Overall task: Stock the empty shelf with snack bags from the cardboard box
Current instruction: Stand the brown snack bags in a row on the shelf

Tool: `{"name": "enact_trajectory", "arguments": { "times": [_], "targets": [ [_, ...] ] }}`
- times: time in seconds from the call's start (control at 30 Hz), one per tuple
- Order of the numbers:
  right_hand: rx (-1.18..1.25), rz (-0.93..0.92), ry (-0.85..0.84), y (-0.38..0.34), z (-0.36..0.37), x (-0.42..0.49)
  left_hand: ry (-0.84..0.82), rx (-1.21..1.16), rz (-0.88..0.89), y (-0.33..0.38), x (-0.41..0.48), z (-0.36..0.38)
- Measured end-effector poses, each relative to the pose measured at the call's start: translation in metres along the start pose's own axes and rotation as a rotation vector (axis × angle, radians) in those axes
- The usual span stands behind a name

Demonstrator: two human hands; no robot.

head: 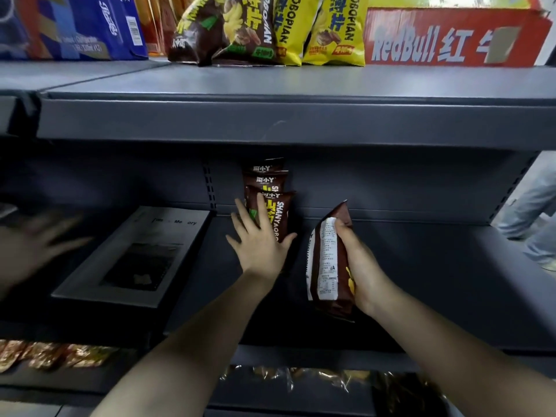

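Note:
Three brown snack bags (pixel 270 188) stand upright in a row at the back of the dark grey middle shelf (pixel 421 266). My left hand (pixel 260 239) is spread flat with straight fingers against the front bag of that row. My right hand (pixel 359 266) grips another brown snack bag (pixel 326 260) by its side, label back facing left, held above the shelf just right of the row. The cardboard box is not in view.
A grey book or flat box (pixel 132 254) lies on the shelf to the left. A blurred hand of another person (pixel 33 245) is at the far left. The upper shelf holds yellow and brown snack bags (pixel 270 28), a blue carton (pixel 75 25) and a red carton (pixel 451 37).

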State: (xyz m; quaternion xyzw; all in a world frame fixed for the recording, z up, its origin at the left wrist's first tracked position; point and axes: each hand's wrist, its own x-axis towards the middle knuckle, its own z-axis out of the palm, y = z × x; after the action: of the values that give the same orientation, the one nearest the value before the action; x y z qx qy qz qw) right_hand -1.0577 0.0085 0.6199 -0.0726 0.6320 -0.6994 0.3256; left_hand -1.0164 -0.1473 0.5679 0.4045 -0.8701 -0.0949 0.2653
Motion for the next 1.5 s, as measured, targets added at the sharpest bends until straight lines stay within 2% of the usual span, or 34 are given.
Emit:
{"name": "enact_trajectory", "arguments": {
  "times": [0.27,0.43,0.53,0.67,0.77,0.87,0.93,1.03,1.17,1.3,1.4,1.5],
  "targets": [
    [-0.032,-0.016,-0.012,0.003,-0.007,-0.009,0.031,-0.047,-0.019,-0.001,0.005,0.002],
    [-0.037,-0.117,0.073,0.003,0.004,-0.013,0.017,-0.009,-0.014,-0.005,0.004,-0.002],
    [-0.047,-0.267,0.152,0.001,0.023,-0.009,-0.028,-0.047,-0.022,-0.011,-0.001,-0.008],
    [-0.23,-0.488,0.245,0.002,0.058,0.006,-0.106,-0.085,-0.028,-0.037,-0.007,-0.019],
    [-0.437,-0.546,0.29,0.0,0.085,0.01,0.014,-0.114,0.012,-0.059,-0.015,-0.035],
    [-0.618,-0.531,0.38,0.002,0.104,0.015,0.101,-0.284,0.132,-0.074,-0.026,-0.056],
    [-0.724,-0.513,0.438,0.008,0.112,0.021,0.05,-0.367,0.225,-0.079,-0.033,-0.067],
    [-0.765,-0.504,0.485,0.017,0.122,0.028,-0.118,-0.406,0.297,-0.079,-0.041,-0.066],
    [-0.713,-0.505,0.393,0.017,0.129,0.036,-0.221,-0.479,0.248,-0.081,-0.042,-0.055],
    [-0.722,-0.606,0.35,0.02,0.13,0.036,-0.319,-0.387,0.192,-0.075,-0.042,-0.049],
    [-1.011,-0.709,0.389,0.024,0.129,0.033,-0.301,-0.349,0.196,-0.065,-0.039,-0.042],
    [-1.371,-0.955,0.369,0.022,0.115,0.038,-0.306,-0.275,0.209,-0.061,-0.032,-0.04]
  ]
}}
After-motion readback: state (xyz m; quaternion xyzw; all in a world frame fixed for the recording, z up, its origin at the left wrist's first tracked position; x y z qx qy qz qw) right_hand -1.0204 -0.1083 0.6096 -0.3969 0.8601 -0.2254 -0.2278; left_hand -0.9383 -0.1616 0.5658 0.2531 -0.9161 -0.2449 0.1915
